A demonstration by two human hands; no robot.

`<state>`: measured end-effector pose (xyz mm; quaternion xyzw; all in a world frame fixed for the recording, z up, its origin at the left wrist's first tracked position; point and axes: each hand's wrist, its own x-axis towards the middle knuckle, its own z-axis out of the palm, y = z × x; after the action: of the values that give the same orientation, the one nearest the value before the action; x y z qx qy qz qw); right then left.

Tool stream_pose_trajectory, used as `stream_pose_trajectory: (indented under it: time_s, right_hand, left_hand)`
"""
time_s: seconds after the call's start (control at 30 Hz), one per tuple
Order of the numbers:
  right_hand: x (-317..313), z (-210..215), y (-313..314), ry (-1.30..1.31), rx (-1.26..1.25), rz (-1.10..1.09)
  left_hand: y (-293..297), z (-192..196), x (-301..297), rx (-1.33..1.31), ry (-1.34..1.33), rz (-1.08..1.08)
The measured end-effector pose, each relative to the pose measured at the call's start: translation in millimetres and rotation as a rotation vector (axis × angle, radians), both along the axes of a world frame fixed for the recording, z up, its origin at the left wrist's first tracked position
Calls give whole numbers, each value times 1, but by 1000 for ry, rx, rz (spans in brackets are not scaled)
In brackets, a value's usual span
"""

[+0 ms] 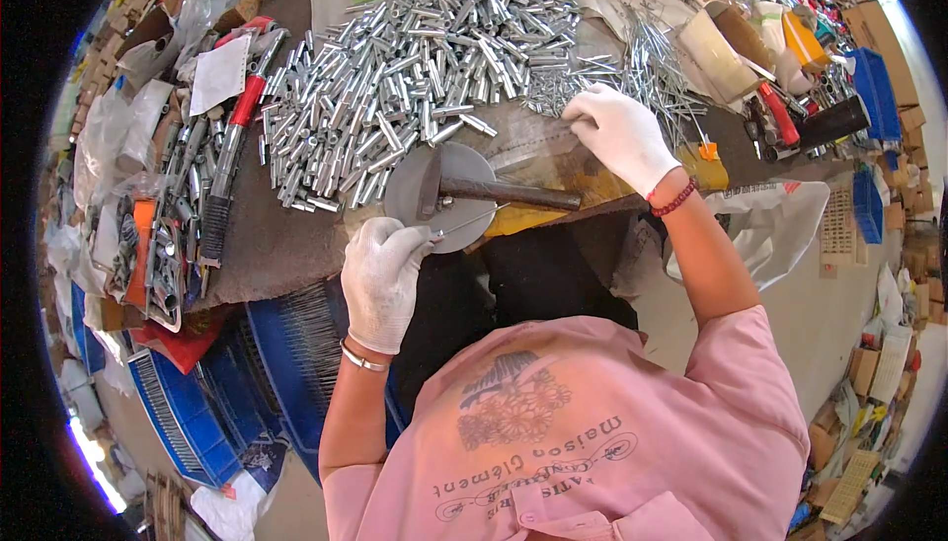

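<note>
1. Through the head camera I see the left hand [380, 284], white-gloved, pinching a thin metal rod [476, 220] between thumb and fingers; the rod points right, over the lower part of a round metal plate [464, 239].
2. The right hand [620, 136], also gloved, is curled, fingertips at the edge of some small metal pieces [553, 92]; I cannot tell whether it grips one.
3. A hammer [509, 193] lies between the hands, its head on the plate and its handle pointing right.
4. Beyond the plate I have a big heap of shiny tubes [415, 77], with loose long pins [657, 67] to its right.
5. For writing, the pink shirt [563, 334] carries dark lettering, upside down to me, beside a flower print.
6. The clear plastic bag [780, 220] at the right shows dark characters and a red mark near its top edge.
7. A white paper [219, 74] lies over the tools at left; any writing there is too small for me.
</note>
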<state>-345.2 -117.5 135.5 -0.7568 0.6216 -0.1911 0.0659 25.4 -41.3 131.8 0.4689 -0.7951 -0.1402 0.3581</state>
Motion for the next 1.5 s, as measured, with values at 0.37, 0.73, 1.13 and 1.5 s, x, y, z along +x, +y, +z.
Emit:
stream_pose_trajectory:
  time_s: [0.37, 0.73, 1.13, 1.5]
  right_hand:
    - [48, 19, 13, 79, -70, 43]
    - [172, 39, 49, -208, 4, 568]
    - [167, 36, 52, -104, 2, 570]
    - [172, 45, 48, -42, -52, 624]
  left_hand:
    - [0, 4, 4, -40, -63, -7]
    - [1, -1, 1, -41, -118, 39]
    - [-1, -4, 3, -45, -79, 11]
    - [-4, -4, 5, 36, 79, -81]
